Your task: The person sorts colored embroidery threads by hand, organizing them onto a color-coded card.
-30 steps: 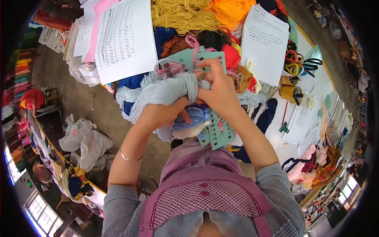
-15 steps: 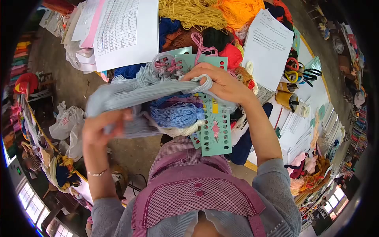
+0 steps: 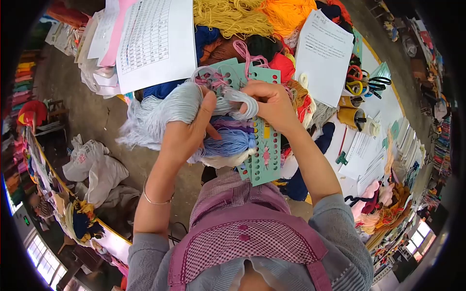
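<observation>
My left hand (image 3: 187,131) grips a thick bundle of pale grey-blue yarn (image 3: 160,114) that fans out to the left. My right hand (image 3: 272,104) pinches the looped end of that same bundle against a teal card with rows of punched holes (image 3: 266,155). Blue, purple and cream yarn bundles (image 3: 233,143) hang from the card just under my hands. Pink threads (image 3: 245,53) are looped through the card's top holes.
Piles of yellow (image 3: 228,17), orange (image 3: 286,12), red and dark yarn cover the table beyond the card. Printed sheets (image 3: 150,41) and a handwritten page (image 3: 323,53) lie on them. Scissors (image 3: 369,85) and yellow cups (image 3: 352,116) stand right. White bags (image 3: 94,167) sit on the floor left.
My left hand, which had drawn the grey-blue yarn out to the left, has come back up to the card and now bunches the yarn close beside my right hand.
</observation>
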A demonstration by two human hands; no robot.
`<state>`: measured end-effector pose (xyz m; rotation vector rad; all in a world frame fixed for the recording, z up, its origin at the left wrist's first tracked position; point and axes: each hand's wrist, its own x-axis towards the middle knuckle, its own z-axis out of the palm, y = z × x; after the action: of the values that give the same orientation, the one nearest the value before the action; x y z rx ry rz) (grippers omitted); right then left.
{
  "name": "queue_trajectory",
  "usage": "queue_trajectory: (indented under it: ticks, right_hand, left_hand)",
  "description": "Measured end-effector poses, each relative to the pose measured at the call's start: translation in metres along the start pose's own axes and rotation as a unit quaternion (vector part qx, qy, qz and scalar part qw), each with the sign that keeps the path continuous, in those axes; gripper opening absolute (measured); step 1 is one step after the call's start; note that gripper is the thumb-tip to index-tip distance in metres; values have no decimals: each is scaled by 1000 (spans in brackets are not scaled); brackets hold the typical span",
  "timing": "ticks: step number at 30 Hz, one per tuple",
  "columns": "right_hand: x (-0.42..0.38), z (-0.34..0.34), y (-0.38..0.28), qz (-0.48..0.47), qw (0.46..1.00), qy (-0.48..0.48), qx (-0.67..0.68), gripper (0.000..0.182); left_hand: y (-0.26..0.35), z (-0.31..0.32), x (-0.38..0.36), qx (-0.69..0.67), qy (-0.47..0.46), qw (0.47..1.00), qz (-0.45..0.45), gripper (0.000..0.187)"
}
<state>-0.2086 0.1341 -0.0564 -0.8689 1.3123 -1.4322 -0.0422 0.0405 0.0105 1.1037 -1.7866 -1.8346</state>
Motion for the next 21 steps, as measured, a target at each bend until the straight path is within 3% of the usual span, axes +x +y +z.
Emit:
queue_trajectory:
  ticks: [4, 6, 7, 8, 10, 13, 16, 17, 18, 20, 21]
  right_hand:
    - [4, 8, 3, -26, 994, -16, -105, 21]
    - [7, 12, 10, -118, 961, -18, -251, 23]
    - [7, 12, 10, -113, 968, -34, -222, 22]
    - [7, 10, 8, -112, 969, -33, -219, 22]
    - [5, -3, 5, -32, 993, -86, -80, 20]
    - [3, -22, 17, -36, 992, -124, 5, 23]
    - [3, -19, 13, -73, 986, -143, -40, 22]
    - [3, -16, 9, -90, 981, -149, -90, 22]
    - [3, -16, 4, -82, 979, -147, -115, 22]
    - [0, -17, 7, -102, 978, -138, -119, 22]
    - [-1, -18, 8, -123, 976, -130, -124, 23]
  left_hand:
    - [1, -8, -1, 59, -39, 997, -6, 22]
    - [-11, -7, 0, 141, -5, 976, 168, 25]
    - [-14, -5, 2, 93, 2, 981, 172, 26]
    - [-20, -6, 4, 95, 1, 981, 169, 26]
    - [-30, -7, 10, 154, 7, 976, 154, 26]
    - [-35, -9, 19, 201, -17, 966, 159, 27]
    - [-36, -5, 15, 160, -29, 984, 74, 33]
    - [-33, 1, 14, 159, -10, 972, 170, 32]
    - [-27, 2, 15, 160, -13, 972, 169, 32]
    - [-21, 2, 16, 240, -52, 965, 89, 27]
    - [-27, -1, 19, 187, -18, 979, 78, 20]
